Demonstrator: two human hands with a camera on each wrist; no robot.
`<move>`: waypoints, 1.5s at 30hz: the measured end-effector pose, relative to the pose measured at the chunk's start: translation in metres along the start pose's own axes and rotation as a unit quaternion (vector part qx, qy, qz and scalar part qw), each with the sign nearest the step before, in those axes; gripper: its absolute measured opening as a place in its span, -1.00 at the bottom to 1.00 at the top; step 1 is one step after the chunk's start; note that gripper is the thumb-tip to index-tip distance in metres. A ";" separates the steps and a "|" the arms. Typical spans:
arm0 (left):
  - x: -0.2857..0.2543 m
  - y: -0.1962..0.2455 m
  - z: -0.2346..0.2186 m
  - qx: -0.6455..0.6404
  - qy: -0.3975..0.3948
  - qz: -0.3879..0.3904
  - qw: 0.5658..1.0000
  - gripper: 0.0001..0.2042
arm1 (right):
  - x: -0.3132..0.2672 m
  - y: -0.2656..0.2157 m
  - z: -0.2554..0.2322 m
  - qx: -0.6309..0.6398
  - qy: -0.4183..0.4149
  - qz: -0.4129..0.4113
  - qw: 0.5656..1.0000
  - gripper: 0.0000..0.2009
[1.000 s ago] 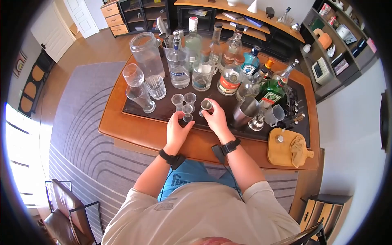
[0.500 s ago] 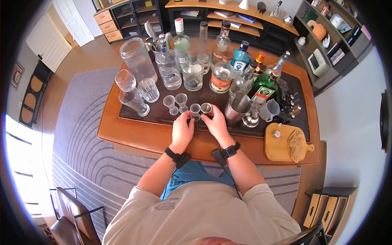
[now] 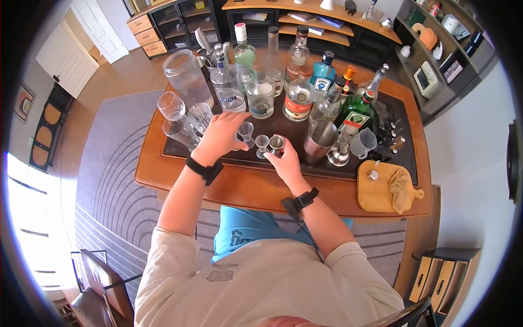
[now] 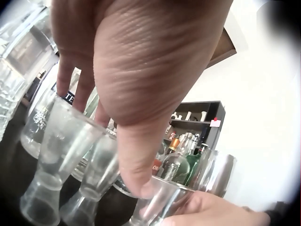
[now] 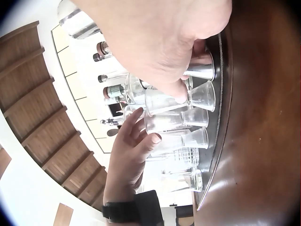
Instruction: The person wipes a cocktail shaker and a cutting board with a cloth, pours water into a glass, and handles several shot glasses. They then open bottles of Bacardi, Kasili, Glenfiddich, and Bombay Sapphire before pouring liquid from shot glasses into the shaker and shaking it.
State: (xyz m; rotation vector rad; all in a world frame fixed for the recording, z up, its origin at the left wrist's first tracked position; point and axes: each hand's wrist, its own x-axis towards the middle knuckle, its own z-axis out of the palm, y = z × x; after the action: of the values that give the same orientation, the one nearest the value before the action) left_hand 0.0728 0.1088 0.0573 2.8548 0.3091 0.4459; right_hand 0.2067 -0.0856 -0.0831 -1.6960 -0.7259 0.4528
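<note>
My right hand grips a small steel jigger, thumb in front, near the table's front edge. Just left of it stands a clear hourglass-shaped jigger, and a second clear jigger is a little further back. My left hand hovers palm down over the left end of this row, thumb and fingers spread apart. It hides a third clear jigger in the head view. From the left wrist, the fingers reach down behind the jiggers' rims, with the thumb on the near side.
Several liquor bottles crowd behind the jiggers. Left stand a large glass jar, a cut tumbler and stemmed glasses. Right are a steel shaker tin, a plastic measuring jug and a wooden board with a cloth.
A clear jigger went right to stand beside the steel one, moved by my left hand. That hand has since released it and swung left over the other clear jiggers. My right hand stays put.
</note>
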 end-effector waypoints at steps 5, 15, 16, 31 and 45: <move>0.008 -0.021 0.014 -0.078 -0.077 -0.012 0.994 -0.30 | 0.002 -0.002 0.002 0.008 0.013 -0.021 1.000 -0.38; -0.012 -0.021 0.012 -0.168 -0.080 0.004 0.983 -0.36 | 0.001 -0.005 -0.003 -0.051 -0.021 0.011 0.998 -0.49; -0.013 -0.019 0.011 -0.174 -0.074 0.008 0.982 -0.34 | 0.001 0.002 -0.001 -0.028 -0.015 -0.016 0.999 -0.53; -0.009 -0.025 0.007 -0.201 -0.092 0.057 0.974 -0.32 | 0.003 0.006 -0.005 -0.007 -0.018 -0.033 0.999 -0.68; -0.007 -0.022 0.011 -0.162 -0.090 0.002 0.983 -0.35 | 0.001 -0.002 -0.011 -0.005 -0.015 -0.027 0.999 -0.68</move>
State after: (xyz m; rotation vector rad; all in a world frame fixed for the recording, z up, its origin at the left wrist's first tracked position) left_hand 0.0657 0.1260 0.0396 2.5532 0.1774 0.2135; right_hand 0.2137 -0.0923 -0.0781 -1.6771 -0.7960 0.4382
